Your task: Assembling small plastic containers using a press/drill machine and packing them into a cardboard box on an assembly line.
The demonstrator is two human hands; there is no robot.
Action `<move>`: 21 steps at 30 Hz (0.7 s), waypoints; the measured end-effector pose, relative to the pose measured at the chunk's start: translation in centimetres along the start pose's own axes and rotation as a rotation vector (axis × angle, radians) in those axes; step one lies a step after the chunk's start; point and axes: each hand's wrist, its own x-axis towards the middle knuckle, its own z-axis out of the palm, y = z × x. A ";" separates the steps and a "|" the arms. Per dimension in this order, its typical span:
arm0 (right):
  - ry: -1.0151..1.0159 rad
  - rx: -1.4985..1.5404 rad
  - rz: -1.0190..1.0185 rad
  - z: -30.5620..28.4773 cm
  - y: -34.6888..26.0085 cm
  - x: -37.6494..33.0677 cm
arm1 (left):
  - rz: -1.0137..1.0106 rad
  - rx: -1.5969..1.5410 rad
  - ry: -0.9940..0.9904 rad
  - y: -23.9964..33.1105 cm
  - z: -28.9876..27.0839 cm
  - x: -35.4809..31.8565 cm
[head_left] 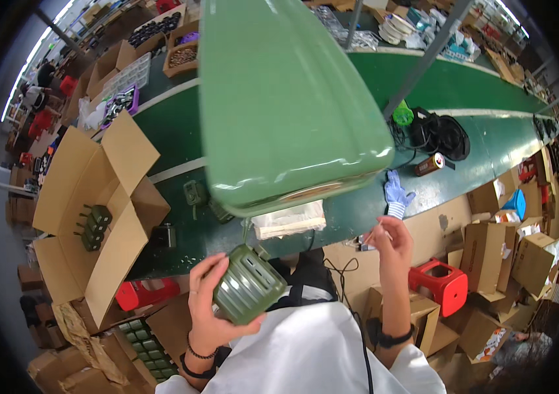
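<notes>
My left hand (208,303) is wrapped round a small green ribbed case (248,284), with slots along one side and a short strap or loop at its top. It is tilted in front of my white top, near the bench edge. Out to the right, my right hand (391,240) is raised with thumb and fingers pinched together. A thin, pale sliver shows at its fingertips, too small to name. Just beyond that hand lies a blue and white work glove (396,194). A pale flat pad (289,220) lies on the bench between my hands, partly hidden by the overhead hood.
A large green hood (292,111) hangs over the green bench (181,253). Left stands an open carton (63,190) holding several green cases. A can (429,164) and black bag-like item (447,136) lie at right. Red stools (449,289) and cartons (490,253) crowd the floor.
</notes>
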 end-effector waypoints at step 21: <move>-0.710 0.205 -0.506 16.0 -8.1 -13.5 | 0.217 0.249 0.231 0.7 -8.3 -5.8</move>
